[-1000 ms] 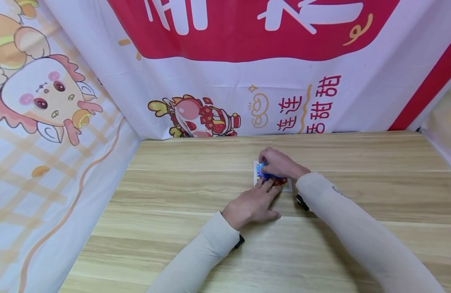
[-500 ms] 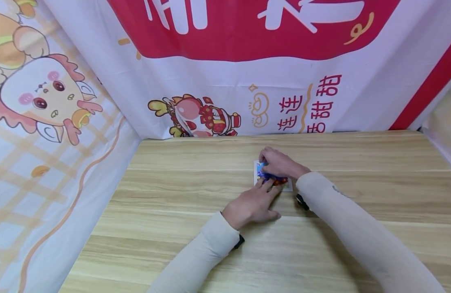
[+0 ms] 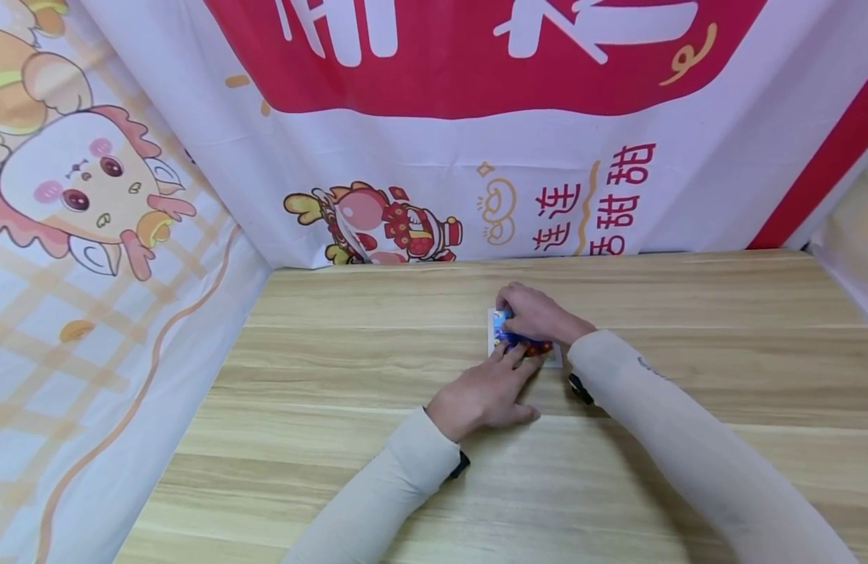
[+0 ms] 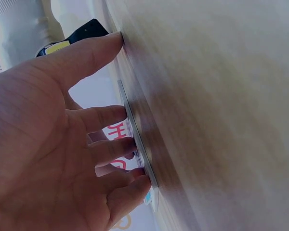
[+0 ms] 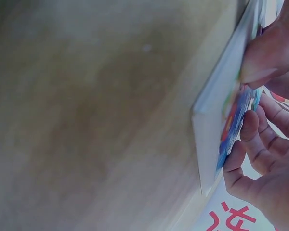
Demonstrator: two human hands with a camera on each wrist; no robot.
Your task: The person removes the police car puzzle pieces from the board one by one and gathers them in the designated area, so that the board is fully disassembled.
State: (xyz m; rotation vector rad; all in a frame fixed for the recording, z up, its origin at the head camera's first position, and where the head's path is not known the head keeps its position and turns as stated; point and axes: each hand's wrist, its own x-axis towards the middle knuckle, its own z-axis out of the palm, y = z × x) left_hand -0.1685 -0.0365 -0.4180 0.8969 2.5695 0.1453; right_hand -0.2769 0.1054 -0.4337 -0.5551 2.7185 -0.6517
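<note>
A small flat picture board with a white border and a blue and red printed picture lies on the table. My left hand comes from the near side, its spread fingers reaching onto the board's near part. In the left wrist view its fingertips rest along the board and the thumb stays off it, close to the tabletop. My right hand bends over the far side, fingers curled, with thumb and forefinger together at the far left part of the board. Its palm covers much of the picture from above.
The wood-grain table reaches to a white and red printed cloth hanging at the back. Another printed cloth hangs on the left. Each wrist wears a dark strap, such as the right-hand band.
</note>
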